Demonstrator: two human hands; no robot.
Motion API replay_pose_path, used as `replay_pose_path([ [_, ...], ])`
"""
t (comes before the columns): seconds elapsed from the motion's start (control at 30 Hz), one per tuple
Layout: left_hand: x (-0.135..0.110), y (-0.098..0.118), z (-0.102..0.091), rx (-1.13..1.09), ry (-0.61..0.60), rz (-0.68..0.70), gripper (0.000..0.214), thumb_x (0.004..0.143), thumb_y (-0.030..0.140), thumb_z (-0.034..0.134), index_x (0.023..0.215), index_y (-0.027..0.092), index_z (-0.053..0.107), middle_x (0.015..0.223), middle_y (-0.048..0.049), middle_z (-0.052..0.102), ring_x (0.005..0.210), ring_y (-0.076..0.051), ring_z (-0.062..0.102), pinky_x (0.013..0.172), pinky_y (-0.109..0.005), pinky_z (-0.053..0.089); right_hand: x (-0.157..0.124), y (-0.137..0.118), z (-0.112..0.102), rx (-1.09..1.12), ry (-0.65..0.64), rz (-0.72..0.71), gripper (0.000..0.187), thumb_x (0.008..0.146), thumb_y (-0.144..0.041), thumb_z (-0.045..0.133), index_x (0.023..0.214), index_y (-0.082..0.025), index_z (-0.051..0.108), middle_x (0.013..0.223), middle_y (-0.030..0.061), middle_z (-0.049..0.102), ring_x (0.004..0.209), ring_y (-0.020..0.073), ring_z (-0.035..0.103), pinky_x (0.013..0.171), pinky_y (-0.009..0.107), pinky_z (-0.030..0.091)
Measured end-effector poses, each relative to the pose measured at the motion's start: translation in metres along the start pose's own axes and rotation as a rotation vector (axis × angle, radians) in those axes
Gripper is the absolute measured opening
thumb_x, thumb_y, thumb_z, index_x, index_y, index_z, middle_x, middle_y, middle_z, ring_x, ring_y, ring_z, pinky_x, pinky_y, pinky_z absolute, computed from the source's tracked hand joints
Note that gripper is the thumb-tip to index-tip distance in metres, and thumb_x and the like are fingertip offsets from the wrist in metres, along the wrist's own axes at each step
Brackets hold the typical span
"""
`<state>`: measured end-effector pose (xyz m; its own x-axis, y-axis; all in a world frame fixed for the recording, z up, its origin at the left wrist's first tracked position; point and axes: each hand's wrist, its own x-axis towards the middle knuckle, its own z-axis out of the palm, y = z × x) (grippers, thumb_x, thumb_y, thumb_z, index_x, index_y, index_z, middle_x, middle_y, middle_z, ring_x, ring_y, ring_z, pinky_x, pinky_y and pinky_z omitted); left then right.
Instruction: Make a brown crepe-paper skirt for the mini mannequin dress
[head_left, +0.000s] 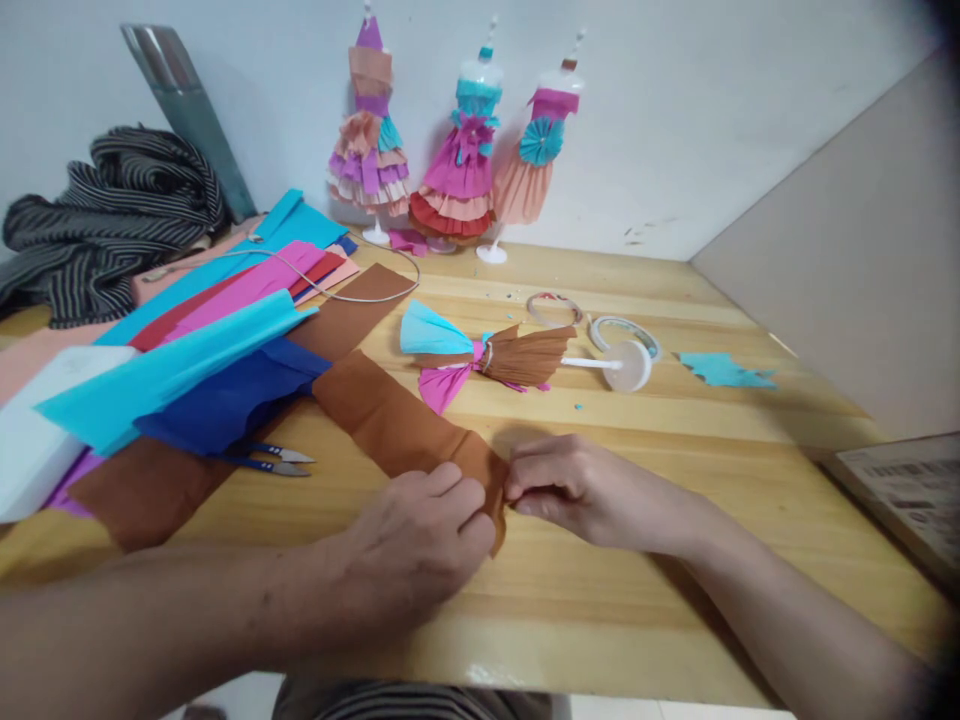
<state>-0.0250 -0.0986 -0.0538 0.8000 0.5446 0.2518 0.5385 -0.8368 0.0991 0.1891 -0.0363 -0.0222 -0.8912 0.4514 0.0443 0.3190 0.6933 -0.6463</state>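
Note:
A strip of brown crepe paper [405, 420] runs across the table to its right end, where both hands are. My left hand [427, 530] is closed on the strip's near side, its fingertips hidden under the knuckles. At the end edge, my right hand [555, 485] pinches the paper between thumb and fingers, and the edge looks gathered there. Beyond the hands lies a small dress form [525, 357] on its side, dressed in brown, blue and pink paper, its round white base [628, 366] pointing right.
Three dressed paper mannequins [367, 150] stand along the wall. Coloured paper sheets [180, 310], thread snips [274, 460] and a striped cloth [112, 220] lie at left. Tape rolls [622, 335] and a blue paper scrap [724, 370] lie right of centre. A box [907, 490] stands at the right edge.

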Motion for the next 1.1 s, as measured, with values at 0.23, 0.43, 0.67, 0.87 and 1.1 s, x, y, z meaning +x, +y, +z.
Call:
replay_pose_path([
  [0.23, 0.003, -0.009, -0.009, -0.048, -0.114, -0.142, 0.007, 0.08, 0.013, 0.048, 0.076, 0.018, 0.05, 0.079, -0.0054, 0.054, 0.072, -0.02, 0.045, 0.057, -0.033, 0.039, -0.005, 0.001, -0.008, -0.06, -0.077, 0.07, 0.02, 0.086, -0.007, 0.05, 0.074, -0.015, 0.063, 0.072, 0.0041, 0.061, 0.064, 0.0117, 0.055, 0.057, 0.022, 0.039],
  [0.43, 0.006, 0.0, -0.012, -0.174, -0.09, -0.178, 0.02, 0.079, 0.036, 0.061, 0.079, 0.017, 0.053, 0.083, -0.0039, 0.057, 0.077, -0.02, 0.047, 0.063, -0.033, 0.042, -0.006, -0.001, -0.004, -0.078, -0.11, 0.131, 0.018, 0.081, -0.003, 0.052, 0.075, -0.016, 0.061, 0.072, 0.002, 0.061, 0.064, 0.011, 0.054, 0.057, 0.021, 0.038],
  [0.67, 0.007, -0.006, -0.012, -0.183, -0.121, -0.241, 0.017, 0.085, 0.028, 0.055, 0.072, 0.017, 0.056, 0.079, -0.0036, 0.058, 0.075, -0.019, 0.049, 0.062, -0.032, 0.04, -0.007, -0.003, -0.006, -0.061, -0.143, 0.161, 0.016, 0.078, -0.001, 0.056, 0.075, -0.015, 0.063, 0.072, 0.0022, 0.062, 0.064, 0.011, 0.056, 0.057, 0.021, 0.038],
  [0.87, 0.003, -0.006, -0.008, -0.065, -0.007, -0.107, 0.016, 0.085, 0.021, 0.053, 0.07, 0.016, 0.055, 0.075, -0.0043, 0.055, 0.072, -0.019, 0.044, 0.062, -0.033, 0.039, -0.009, -0.005, -0.009, -0.065, -0.157, 0.198, 0.016, 0.077, -0.002, 0.056, 0.076, -0.015, 0.066, 0.07, 0.0028, 0.064, 0.064, 0.0117, 0.057, 0.057, 0.021, 0.038],
  [1.1, 0.002, -0.007, -0.001, -0.007, 0.05, 0.016, 0.021, 0.085, 0.007, 0.044, 0.068, 0.016, 0.052, 0.07, -0.004, 0.051, 0.067, -0.018, 0.04, 0.057, -0.031, 0.037, -0.008, -0.007, -0.014, -0.056, -0.216, 0.228, 0.016, 0.08, -0.005, 0.054, 0.077, -0.014, 0.067, 0.071, 0.0039, 0.066, 0.063, 0.0118, 0.057, 0.057, 0.021, 0.037],
])
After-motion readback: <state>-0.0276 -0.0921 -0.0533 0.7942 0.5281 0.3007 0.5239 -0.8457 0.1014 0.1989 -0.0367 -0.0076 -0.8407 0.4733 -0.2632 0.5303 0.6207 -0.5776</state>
